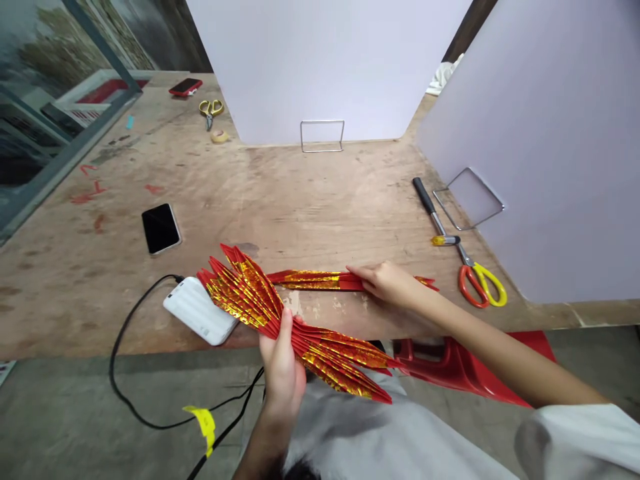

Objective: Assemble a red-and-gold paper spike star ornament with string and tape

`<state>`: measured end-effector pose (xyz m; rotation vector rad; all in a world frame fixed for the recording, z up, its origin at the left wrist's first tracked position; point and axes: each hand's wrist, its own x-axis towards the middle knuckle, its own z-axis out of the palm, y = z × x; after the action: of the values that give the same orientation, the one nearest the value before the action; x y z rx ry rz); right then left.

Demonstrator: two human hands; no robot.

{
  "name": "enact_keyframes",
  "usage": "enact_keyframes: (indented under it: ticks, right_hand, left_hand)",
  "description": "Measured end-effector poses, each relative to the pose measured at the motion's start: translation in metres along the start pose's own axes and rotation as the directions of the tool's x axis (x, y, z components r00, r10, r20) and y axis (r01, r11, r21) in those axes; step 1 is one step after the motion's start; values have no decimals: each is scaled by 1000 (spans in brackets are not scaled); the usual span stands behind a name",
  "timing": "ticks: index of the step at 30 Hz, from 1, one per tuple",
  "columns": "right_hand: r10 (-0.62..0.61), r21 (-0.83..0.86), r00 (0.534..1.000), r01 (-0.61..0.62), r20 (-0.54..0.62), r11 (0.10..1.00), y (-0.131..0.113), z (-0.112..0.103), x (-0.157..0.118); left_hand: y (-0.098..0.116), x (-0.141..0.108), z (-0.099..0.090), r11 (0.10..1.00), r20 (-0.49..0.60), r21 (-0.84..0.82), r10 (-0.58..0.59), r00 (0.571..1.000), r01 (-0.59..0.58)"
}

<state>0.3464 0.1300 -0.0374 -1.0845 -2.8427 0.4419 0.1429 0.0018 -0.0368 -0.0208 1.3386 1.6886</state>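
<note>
The left hand (283,363) clamps a fanned bundle of folded red-and-gold paper (245,293) above the edge of the wooden bench (300,213). Apart from it, the open right hand (387,283) rests on a folded paper strip (315,281) lying on the bench. Around them lie a white power bank (197,310), a phone (160,229), orange-and-yellow scissors (480,285) and a wire stand (323,121).

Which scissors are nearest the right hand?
The orange-and-yellow-handled scissors, just beyond the right hand; the other pair, with all-yellow handles, lies far back on the workbench.
</note>
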Motion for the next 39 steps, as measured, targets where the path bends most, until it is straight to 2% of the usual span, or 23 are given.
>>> enact_keyframes:
  ticks: [2, 6, 8, 11, 13, 15, 17, 19, 22, 24, 32, 39]
  right_hand:
    - [87, 107, 996, -86, -5, 991, -2, -6, 3]
    - [176, 351, 984, -159, -16, 923, -5, -18, 4]
    - [241, 509, 970, -190, -36, 840, -8, -24, 3]
    - [330, 721, 943, -203, -38, 663, -19, -29, 4]
    - [354, 800, 935, -193, -26, 568, -32, -30, 5]
    - [360, 834, 932, -167, -41, 526, -45, -27, 7]
    - [348, 829, 934, -130, -82, 544, -56, -24, 7]
    - [328, 786, 935, -101, -134, 609, -64, -23, 7]
    - [308, 702, 931, -84, -198, 707, -72, -24, 4]
    - [313, 678, 921, -79, -231, 731, -77, -25, 3]
    - [373, 704, 872, -48, -316, 708, -83, -21, 1]
    - [486, 748, 808, -89, -332, 658, -83, -14, 3]
  left_hand:
    - [-6, -3, 4, 1000, 7, 10, 0, 1000, 0]
    - [-16, -7, 11, 999, 31, 29, 13, 999, -14]
    - [-20, -7, 16, 999, 32, 33, 22, 999, -23]
    - [-24, -7, 27, 999, 45, 34, 17, 999, -18]
    - [-25, -7, 37, 999, 64, 29, 19, 998, -21]
    - [-26, -8, 45, 999, 101, 13, 37, 994, -39]
    - [-27, -8, 50, 999, 142, -6, 50, 989, -49]
    - [-27, -8, 51, 999, 167, -14, 43, 985, -41]
    - [-27, -8, 48, 1000, 189, -14, 17, 982, -15]
    - [-27, -7, 45, 1000, 189, -16, 17, 982, -14]
    - [-21, -11, 43, 999, 202, -31, 49, 978, -44]
    - [-16, -20, 43, 997, 191, -59, 58, 980, -48]
